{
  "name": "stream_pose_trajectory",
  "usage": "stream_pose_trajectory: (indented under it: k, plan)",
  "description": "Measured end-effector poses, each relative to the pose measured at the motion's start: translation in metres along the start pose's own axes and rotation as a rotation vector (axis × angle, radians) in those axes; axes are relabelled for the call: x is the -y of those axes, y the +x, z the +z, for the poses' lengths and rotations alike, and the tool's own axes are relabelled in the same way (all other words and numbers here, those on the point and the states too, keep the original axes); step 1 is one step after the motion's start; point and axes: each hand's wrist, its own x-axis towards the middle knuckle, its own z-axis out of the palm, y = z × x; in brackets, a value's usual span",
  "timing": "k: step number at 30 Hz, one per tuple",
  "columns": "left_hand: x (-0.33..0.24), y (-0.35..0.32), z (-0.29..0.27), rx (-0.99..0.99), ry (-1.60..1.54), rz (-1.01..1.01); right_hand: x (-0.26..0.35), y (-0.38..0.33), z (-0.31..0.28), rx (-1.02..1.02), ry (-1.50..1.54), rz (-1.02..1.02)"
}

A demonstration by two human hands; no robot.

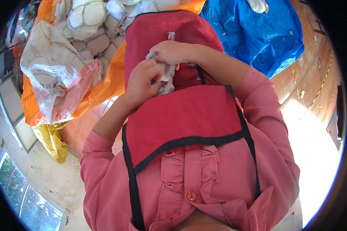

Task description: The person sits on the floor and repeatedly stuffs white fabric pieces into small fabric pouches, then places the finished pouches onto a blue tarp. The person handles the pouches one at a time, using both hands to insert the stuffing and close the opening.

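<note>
Printed lettering and figures run across the white sack (46,65) to the left of the red apron (185,115); they are creased and partly turned from view. The left hand (143,79), over the apron's lap part, has its fingers curled in around a soft white piece (167,72). The right hand (174,52) is just beyond, back uppermost, fingers bent down and closed on the same piece, which lies over the apron between the two hands. The left forearm (110,119) rises from the apron's left edge, angled inward; the right forearm (223,65) crosses the apron's right edge nearly sideways, elbow out. Pale pads (88,16) are heaped beyond the apron's far left.
</note>
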Motion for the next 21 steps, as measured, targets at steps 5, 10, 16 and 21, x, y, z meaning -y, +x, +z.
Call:
stream_pose_trajectory:
  k: [5,10,16,21]
  plan:
    - [-0.001,-0.005,-0.016,-0.045,-0.090,-0.055,-0.018,0.009,0.005,-0.130,0.074,-0.075]
    - [0.020,-0.016,-0.014,-0.307,-0.633,-0.286,-0.015,-0.008,-0.014,-0.269,0.087,-0.604]
    - [0.000,-0.010,0.000,-0.394,-1.195,-0.445,-0.020,-0.010,0.009,-0.310,0.518,-0.443]
    - [-0.005,-0.010,-0.005,-0.354,-1.144,-0.663,-0.015,-0.010,0.023,-0.710,0.114,-0.579]
